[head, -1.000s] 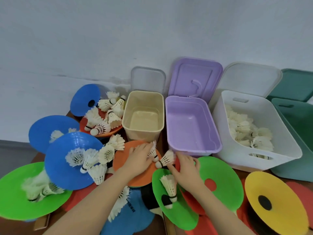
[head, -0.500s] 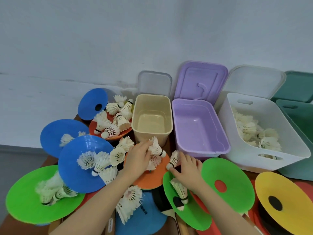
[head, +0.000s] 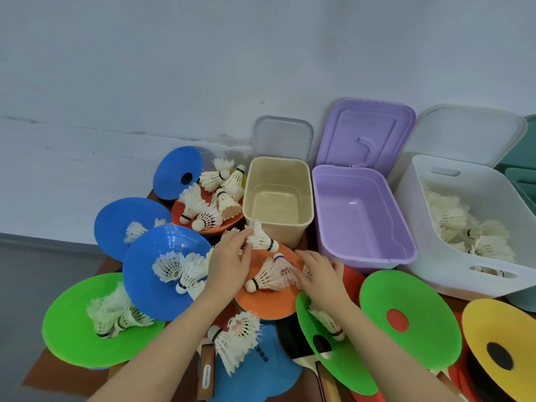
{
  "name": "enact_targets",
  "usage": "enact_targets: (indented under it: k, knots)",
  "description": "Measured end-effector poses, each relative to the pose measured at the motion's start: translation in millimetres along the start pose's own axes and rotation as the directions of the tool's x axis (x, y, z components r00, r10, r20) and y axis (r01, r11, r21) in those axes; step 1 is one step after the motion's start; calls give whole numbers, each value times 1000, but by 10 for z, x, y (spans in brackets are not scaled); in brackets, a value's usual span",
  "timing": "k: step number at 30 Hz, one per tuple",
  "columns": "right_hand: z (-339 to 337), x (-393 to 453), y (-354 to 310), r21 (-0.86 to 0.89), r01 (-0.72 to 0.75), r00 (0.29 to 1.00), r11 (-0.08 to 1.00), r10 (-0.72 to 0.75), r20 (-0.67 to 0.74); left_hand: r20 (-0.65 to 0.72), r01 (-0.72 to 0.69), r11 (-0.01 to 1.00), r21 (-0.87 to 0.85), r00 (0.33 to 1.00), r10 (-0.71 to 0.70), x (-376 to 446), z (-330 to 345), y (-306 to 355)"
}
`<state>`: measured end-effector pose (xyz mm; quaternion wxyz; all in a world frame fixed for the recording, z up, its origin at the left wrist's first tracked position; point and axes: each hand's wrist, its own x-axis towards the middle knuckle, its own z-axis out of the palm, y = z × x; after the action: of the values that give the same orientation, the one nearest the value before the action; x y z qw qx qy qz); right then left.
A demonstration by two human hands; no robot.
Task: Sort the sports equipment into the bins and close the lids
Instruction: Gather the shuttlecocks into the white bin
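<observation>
My left hand (head: 229, 265) pinches a white shuttlecock (head: 262, 239) by its feathers, just in front of the empty cream bin (head: 304, 181). My right hand (head: 322, 278) lies over the right edge of an orange disc (head: 261, 303), its fingers curled on another shuttlecock's feathers (head: 305, 272). Two more shuttlecocks (head: 268, 277) lie on that disc between my hands. The purple bin (head: 406, 242) is empty. The white bin (head: 420, 256) holds several shuttlecocks. All three lids lean open against the wall.
Blue discs (head: 136, 274), green discs (head: 66, 338), a yellow disc (head: 478, 332) and red ones, several carrying shuttlecocks, crowd the table. A teal bin (head: 522, 181) stands at the far right. Paddle handles (head: 207, 369) poke out under the discs near me.
My left hand has lifted a shuttlecock off the orange disc toward the cream bin. My right hand has slid left onto the orange disc. The view has shifted slightly.
</observation>
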<state>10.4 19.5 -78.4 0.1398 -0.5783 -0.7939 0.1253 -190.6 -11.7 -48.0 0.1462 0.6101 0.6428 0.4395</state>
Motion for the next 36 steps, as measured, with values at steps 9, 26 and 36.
enact_targets:
  k: [9, 26, 36]
  knots:
    - [103, 193, -128, -193, 42, 999, 980, -40, 18, 36, 47, 999, 7, 998, -47, 22, -29, -96]
    - [-796, 62, 370, 76, 238, 824, 968, -159, -544, 12, -115, 986, -122, 993, 118, 387, 37, 723]
    - [-1616, 35, 1489, 286, 172, 821, 943, 23, -570, 88, -284, 942, -181, 949, 303, 767, 1007, 1720]
